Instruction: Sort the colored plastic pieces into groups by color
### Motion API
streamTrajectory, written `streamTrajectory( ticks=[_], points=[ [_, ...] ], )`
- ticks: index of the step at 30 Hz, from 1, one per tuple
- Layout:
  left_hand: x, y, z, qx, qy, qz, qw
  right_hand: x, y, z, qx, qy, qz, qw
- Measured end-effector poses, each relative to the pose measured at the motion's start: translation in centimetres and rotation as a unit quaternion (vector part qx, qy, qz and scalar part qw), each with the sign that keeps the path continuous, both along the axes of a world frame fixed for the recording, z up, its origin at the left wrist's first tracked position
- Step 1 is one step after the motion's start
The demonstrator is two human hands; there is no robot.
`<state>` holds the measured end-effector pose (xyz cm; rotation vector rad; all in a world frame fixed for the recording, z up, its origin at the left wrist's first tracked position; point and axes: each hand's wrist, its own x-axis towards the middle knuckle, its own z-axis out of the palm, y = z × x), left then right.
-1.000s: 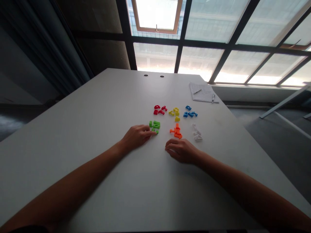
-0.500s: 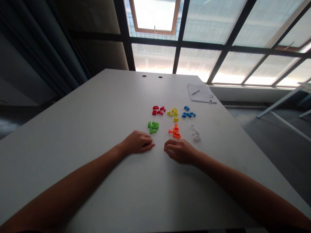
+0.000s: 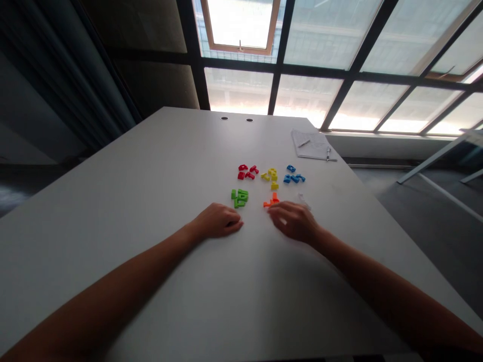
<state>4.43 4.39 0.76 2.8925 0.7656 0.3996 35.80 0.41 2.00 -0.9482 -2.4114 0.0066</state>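
My left hand (image 3: 219, 220) lies on the white table in a loose fist, just below the green plastic pieces (image 3: 240, 197), with nothing showing in its fingers. Over the orange plastic pieces (image 3: 275, 197) hovers my right hand (image 3: 293, 220), fingers bent but apart, a gap between thumb and fingers. It hides part of the orange group and most of the white pieces (image 3: 304, 201). Whether its fingertips touch an orange piece, I cannot tell. Farther back lie red pieces (image 3: 241, 175), yellow pieces (image 3: 274, 185) and blue pieces (image 3: 287, 178), grouped by colour.
Sheets of paper (image 3: 311, 146) with pens on top lie near the table's right edge. The white table (image 3: 169, 166) has two round holes at its far end. Windows rise behind it, and a dark curtain (image 3: 71, 65) hangs at the left.
My right hand has moved forward and to the right, from the bare table in front onto the orange pieces. My left hand has barely shifted.
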Motion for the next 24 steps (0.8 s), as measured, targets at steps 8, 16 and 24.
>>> streamTrajectory(
  ticks=[8,16,24],
  points=[
    [0.2,-0.2,0.1,0.006,-0.017,-0.006,1.0,2.0,6.9,1.0,-0.056,-0.152,-0.113,0.98],
    [0.1,0.0,-0.3,-0.004,-0.027,-0.007,1.0,0.7,5.9,1.2,-0.031,-0.149,-0.134,0.979],
    [0.2,0.0,-0.1,-0.002,-0.01,0.003,1.0,-2.5,10.7,1.8,-0.129,-0.221,-0.123,0.959]
  ],
)
